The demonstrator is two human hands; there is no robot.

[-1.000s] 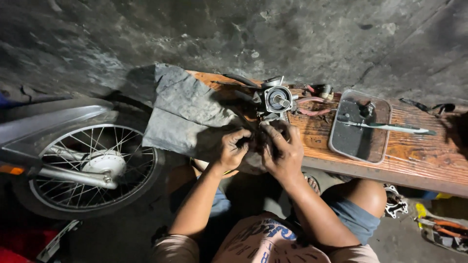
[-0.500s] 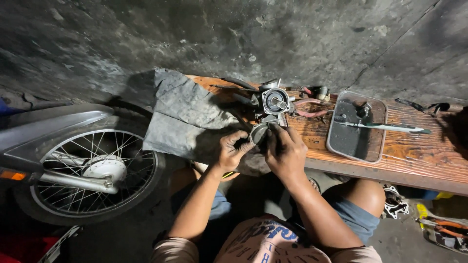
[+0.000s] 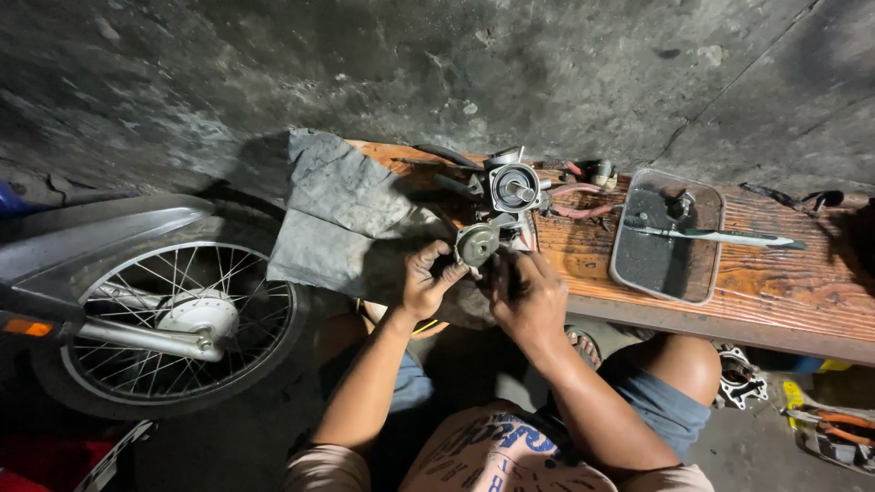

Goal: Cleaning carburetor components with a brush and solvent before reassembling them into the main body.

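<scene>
A rough grey concrete wall [image 3: 437,73] fills the far side of the scene. At the left stands a motorcycle wheel [image 3: 173,323] with wire spokes and a silver hub, under a grey mudguard [image 3: 100,232]. A long wooden desk [image 3: 793,273] runs from the middle to the right, its planks orange-brown and worn. A crumpled grey cloth [image 3: 342,214] hangs over the left end of the desk. Toward the right of the desk lies a shallow grey metal tray [image 3: 652,264], and a long screwdriver with a dark green handle [image 3: 720,235] rests across it. Farther left on the desk sits a grey carburettor body [image 3: 512,187] with a round opening facing up, and thin reddish hoses [image 3: 579,205] lie just beside it. At the near edge of the desk the left hand [image 3: 427,278] is curled about a small round metal part [image 3: 477,243], gripping it from the left. The right hand [image 3: 529,292] is closed with fingers bent, pressed against the same part from the right; what it pinches, I cannot tell.
</scene>
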